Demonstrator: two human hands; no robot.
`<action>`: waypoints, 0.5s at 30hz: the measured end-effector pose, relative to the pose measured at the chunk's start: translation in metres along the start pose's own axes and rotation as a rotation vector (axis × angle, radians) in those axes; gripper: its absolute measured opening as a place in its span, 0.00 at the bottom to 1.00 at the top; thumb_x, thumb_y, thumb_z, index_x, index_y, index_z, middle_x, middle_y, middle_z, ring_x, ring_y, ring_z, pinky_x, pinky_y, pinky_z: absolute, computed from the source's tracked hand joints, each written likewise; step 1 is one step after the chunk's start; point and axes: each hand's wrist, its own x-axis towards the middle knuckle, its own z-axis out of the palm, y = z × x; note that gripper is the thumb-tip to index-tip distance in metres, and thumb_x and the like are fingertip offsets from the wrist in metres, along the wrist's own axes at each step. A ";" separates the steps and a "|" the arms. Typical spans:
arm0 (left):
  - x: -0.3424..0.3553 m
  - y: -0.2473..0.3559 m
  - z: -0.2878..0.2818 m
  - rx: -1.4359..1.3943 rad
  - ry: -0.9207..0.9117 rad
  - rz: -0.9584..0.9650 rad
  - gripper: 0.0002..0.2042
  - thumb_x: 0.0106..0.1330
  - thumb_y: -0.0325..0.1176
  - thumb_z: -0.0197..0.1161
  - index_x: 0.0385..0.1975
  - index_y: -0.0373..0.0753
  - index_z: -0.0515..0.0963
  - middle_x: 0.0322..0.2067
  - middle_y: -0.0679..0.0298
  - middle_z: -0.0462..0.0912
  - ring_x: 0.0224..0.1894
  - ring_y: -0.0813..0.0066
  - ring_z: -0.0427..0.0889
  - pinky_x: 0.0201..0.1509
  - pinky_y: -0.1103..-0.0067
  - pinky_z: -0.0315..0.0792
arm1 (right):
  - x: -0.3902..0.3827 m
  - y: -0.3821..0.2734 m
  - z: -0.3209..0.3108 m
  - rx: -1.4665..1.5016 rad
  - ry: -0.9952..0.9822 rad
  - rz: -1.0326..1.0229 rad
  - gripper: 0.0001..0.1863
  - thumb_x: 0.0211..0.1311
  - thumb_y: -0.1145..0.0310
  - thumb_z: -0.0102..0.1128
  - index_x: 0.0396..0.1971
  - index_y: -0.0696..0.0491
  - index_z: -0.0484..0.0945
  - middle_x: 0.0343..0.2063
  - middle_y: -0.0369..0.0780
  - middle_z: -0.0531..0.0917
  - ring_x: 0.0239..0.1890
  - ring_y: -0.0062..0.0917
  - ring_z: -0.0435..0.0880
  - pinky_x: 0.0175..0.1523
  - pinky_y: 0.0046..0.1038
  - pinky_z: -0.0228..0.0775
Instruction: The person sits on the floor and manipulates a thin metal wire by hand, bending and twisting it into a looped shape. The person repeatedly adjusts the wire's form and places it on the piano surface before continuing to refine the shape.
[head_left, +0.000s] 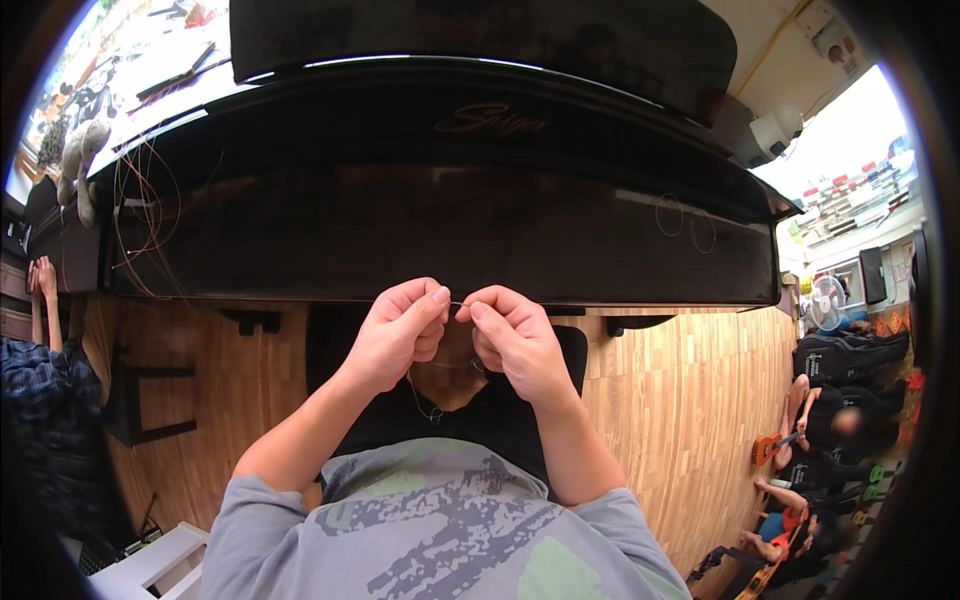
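From my remote place, I see strong light in both upper corners, where it burns to white. The black piano [350,235] is dim, with faint reflections. The wooden floor [680,390] looks brighter at right. The left hand [402,332] and right hand [518,342] are quite sharp; the thin wire [456,303] is hardly visible. Edges bend toward the dark rim.
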 end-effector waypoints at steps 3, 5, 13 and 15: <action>-0.001 -0.001 0.003 0.024 0.029 0.017 0.10 0.70 0.36 0.55 0.27 0.40 0.72 0.15 0.80 0.59 0.14 0.93 0.51 0.16 0.88 0.44 | -0.001 0.000 -0.001 0.039 -0.022 -0.004 0.09 0.70 0.67 0.50 0.36 0.57 0.76 0.16 0.26 0.67 0.15 0.05 0.60 0.19 0.12 0.50; -0.001 0.000 0.005 0.030 0.054 0.013 0.10 0.70 0.35 0.56 0.27 0.39 0.73 0.14 0.80 0.59 0.14 0.93 0.51 0.16 0.88 0.44 | -0.001 0.002 -0.002 0.050 -0.029 -0.013 0.09 0.70 0.68 0.50 0.36 0.57 0.76 0.16 0.27 0.69 0.15 0.06 0.62 0.20 0.12 0.53; 0.000 0.002 0.009 0.082 0.124 0.049 0.09 0.67 0.32 0.59 0.25 0.37 0.74 0.14 0.79 0.62 0.14 0.94 0.53 0.15 0.88 0.44 | -0.005 -0.005 0.005 -0.247 0.134 -0.122 0.08 0.66 0.70 0.55 0.38 0.59 0.79 0.22 0.31 0.77 0.26 0.12 0.75 0.34 0.15 0.68; 0.002 0.002 0.009 0.112 0.133 0.062 0.09 0.67 0.32 0.60 0.25 0.36 0.74 0.14 0.78 0.63 0.13 0.94 0.53 0.15 0.88 0.44 | -0.005 -0.001 0.003 -0.323 0.177 -0.201 0.08 0.64 0.71 0.57 0.38 0.59 0.80 0.24 0.32 0.77 0.28 0.13 0.75 0.36 0.16 0.68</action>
